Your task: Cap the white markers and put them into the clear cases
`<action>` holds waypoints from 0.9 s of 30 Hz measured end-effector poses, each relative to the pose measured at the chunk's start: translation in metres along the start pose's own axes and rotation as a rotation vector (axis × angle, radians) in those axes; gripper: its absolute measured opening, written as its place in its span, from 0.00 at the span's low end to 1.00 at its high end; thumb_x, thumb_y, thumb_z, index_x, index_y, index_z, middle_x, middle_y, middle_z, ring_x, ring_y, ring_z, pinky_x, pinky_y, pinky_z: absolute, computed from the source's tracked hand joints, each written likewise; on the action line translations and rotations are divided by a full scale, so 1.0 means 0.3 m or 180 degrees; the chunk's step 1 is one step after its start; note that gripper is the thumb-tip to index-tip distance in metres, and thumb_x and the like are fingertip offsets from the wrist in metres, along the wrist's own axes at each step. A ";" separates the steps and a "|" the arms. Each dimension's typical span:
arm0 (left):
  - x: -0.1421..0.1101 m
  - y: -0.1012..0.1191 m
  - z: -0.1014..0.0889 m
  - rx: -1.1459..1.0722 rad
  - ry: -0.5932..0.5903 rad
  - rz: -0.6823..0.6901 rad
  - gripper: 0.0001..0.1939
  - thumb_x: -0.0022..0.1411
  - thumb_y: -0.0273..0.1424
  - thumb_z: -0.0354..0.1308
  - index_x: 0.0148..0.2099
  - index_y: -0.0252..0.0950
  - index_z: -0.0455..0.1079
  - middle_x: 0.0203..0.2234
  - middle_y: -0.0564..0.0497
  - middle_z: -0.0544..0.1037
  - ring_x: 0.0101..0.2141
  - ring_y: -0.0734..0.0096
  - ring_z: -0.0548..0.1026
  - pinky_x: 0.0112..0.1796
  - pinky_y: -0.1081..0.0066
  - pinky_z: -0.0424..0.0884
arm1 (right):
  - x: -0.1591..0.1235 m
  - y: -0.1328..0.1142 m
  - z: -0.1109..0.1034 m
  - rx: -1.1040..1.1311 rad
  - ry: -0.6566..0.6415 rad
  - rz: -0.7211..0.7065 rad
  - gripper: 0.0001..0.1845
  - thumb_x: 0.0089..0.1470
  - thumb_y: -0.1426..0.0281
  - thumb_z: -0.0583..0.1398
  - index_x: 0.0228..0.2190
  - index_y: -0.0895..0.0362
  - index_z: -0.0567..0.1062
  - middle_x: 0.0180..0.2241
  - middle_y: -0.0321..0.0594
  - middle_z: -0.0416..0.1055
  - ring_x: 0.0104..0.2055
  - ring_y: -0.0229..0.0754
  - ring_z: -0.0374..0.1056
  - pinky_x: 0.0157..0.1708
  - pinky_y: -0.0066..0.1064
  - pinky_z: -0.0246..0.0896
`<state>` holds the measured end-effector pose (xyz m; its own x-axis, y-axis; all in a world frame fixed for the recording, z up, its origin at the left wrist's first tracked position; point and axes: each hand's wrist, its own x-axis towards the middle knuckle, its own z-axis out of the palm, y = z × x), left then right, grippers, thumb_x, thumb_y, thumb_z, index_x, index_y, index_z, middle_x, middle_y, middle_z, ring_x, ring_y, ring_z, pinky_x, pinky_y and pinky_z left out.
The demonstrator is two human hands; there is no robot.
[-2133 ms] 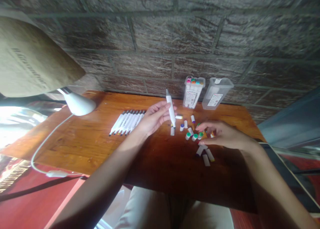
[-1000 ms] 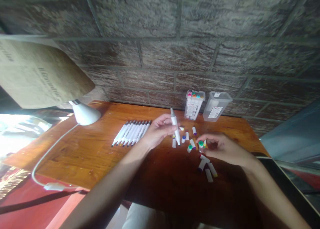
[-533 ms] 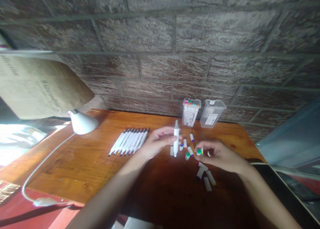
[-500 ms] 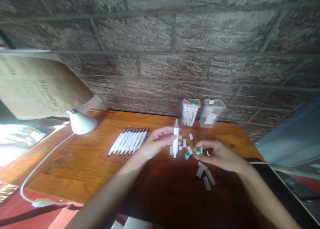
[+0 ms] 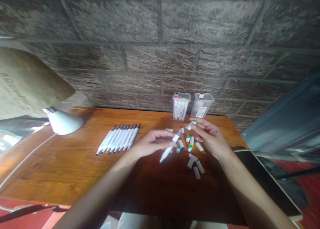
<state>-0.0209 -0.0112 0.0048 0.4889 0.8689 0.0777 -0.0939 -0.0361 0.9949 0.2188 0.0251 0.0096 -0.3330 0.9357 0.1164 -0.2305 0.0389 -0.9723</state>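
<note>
My left hand (image 5: 155,143) is closed around a white marker (image 5: 167,152) without a cap, tilted with its grey tip end up and to the right. Between the thumb and fingers of my right hand (image 5: 207,132) is a white marker cap (image 5: 191,124) with a green end, held above the table. Below and between the hands lie several loose white caps (image 5: 197,172) with green, purple, yellow and red ends, some upright and some on their sides. Left of my left hand, several white markers (image 5: 117,139) lie side by side in a row.
Against the brick wall stand a clear case (image 5: 180,109) with colourful-ended markers and a second clear case (image 5: 202,107) without visible markers. A lamp (image 5: 63,120) stands at the left of the wooden table (image 5: 75,175). A dark flat tablet-like object (image 5: 265,179) lies at the right edge.
My right hand has risen and now holds a green-ended cap higher up. The marker in my left hand has gone from upright to slanted. The camera view has shifted a little.
</note>
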 end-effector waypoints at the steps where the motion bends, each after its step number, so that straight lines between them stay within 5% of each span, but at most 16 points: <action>1: 0.001 -0.002 0.002 -0.0009 -0.0014 -0.0013 0.13 0.58 0.30 0.68 0.46 0.34 0.78 0.36 0.47 0.83 0.35 0.69 0.80 0.40 0.71 0.75 | 0.001 0.003 0.002 0.0029 0.0020 0.0002 0.17 0.51 0.63 0.69 0.44 0.50 0.79 0.35 0.35 0.79 0.24 0.29 0.64 0.22 0.20 0.60; 27: 0.014 -0.026 0.009 0.0699 0.0100 0.0172 0.12 0.55 0.31 0.70 0.42 0.33 0.79 0.33 0.50 0.81 0.30 0.76 0.75 0.33 0.77 0.71 | -0.016 -0.004 0.034 -0.0775 -0.0270 -0.0173 0.13 0.52 0.60 0.68 0.35 0.55 0.83 0.30 0.37 0.78 0.27 0.33 0.67 0.28 0.25 0.65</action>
<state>-0.0157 -0.0087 -0.0024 0.4607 0.8776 0.1326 0.0736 -0.1866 0.9797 0.2115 0.0171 0.0123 -0.4041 0.8975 0.1763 -0.0267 0.1811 -0.9831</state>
